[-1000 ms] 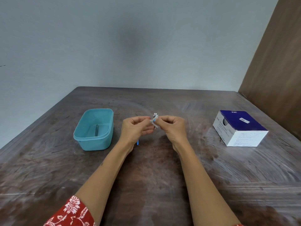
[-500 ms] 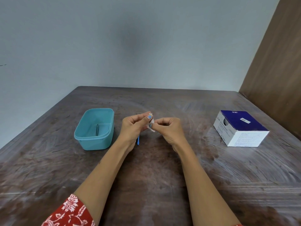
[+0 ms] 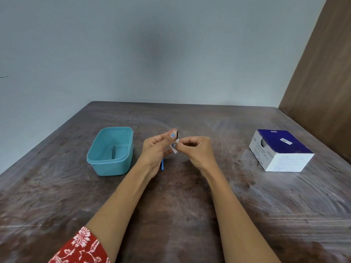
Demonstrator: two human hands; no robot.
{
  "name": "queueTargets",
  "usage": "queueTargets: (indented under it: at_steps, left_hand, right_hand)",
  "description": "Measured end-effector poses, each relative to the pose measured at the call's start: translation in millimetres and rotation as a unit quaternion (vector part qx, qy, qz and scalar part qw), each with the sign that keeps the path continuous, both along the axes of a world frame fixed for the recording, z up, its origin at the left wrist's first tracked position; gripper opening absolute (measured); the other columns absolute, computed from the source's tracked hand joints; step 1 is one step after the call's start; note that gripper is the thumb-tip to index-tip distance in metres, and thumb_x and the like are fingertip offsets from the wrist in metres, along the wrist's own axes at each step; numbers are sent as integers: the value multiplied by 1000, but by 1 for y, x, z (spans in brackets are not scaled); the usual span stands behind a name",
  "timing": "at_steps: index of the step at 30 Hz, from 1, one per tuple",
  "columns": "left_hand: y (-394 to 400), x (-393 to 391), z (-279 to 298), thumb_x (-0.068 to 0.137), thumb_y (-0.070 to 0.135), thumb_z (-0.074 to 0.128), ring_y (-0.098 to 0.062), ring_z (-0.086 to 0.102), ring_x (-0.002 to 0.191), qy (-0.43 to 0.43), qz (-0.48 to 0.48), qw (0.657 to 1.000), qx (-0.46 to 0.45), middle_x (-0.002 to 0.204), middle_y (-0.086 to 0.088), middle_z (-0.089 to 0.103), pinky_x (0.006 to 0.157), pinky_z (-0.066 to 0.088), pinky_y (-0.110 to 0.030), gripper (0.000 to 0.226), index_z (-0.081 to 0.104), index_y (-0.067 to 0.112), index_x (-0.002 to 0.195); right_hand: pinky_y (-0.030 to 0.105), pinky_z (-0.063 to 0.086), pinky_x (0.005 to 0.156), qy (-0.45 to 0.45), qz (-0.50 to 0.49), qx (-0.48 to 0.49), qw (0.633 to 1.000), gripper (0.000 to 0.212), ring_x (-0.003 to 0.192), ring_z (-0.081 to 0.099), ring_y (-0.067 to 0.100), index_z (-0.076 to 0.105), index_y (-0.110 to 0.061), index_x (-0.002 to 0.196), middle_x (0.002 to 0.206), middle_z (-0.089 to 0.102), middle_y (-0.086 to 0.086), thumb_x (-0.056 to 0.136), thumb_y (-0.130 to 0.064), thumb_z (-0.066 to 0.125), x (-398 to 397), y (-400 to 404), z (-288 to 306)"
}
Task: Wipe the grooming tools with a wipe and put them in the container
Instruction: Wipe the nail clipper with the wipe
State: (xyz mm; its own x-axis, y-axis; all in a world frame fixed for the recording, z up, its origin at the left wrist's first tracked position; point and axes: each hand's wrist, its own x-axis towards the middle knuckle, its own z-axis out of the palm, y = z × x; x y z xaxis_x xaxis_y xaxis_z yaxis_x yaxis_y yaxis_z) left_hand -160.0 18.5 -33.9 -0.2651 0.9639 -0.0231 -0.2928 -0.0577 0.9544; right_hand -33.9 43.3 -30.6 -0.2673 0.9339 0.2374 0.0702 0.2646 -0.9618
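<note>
Small metal tool [image 3: 177, 134] mostly hiding behind left hand [image 3: 156, 151] fingers, type unclear. Blue stick [image 3: 162, 164] peeking below left palm, upper part hiding. Thin dark item [image 3: 114, 152] lying in container [image 3: 106, 164], too small to identify. Box [image 3: 281, 150] print unreadable.

We look across a worn dark wooden table [image 3: 171, 215] toward a plain pale grey-blue wall [image 3: 133, 54]; a brown wooden panel [image 3: 322, 82] rises far right.

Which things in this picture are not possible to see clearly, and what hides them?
- Small metal tool, head view: mostly covered by the left hand; its kind is unclear.
- White wipe: partly hidden in the right hand.
- Blue stick: its top is behind the left hand.
- Thin tool in the container: too small to identify.
</note>
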Motion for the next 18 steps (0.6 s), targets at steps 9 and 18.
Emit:
queueTargets:
  at_steps: [9,18]
  left_hand:
    - [0,0,-1,82,17,63,-17,63,95,-18,-2,1000,11,96,-4,71,81,53,-33,15,71,10,93]
    - [-1,-2,0,83,15,61,-16,63,92,-31,-8,999,24,96,-6,69,77,54,-28,18,69,8,97]
  right_hand:
    - [15,50,60,-30,-6,8,999,2,60,63,2,75,-14,74,68,72,-1,74,-13,76,-2,1,-3]
    - [16,50,60,-31,1,2,1000,3,60,63,3,75,-12,75,69,72,1,74,-14,77,-3,2,-6]
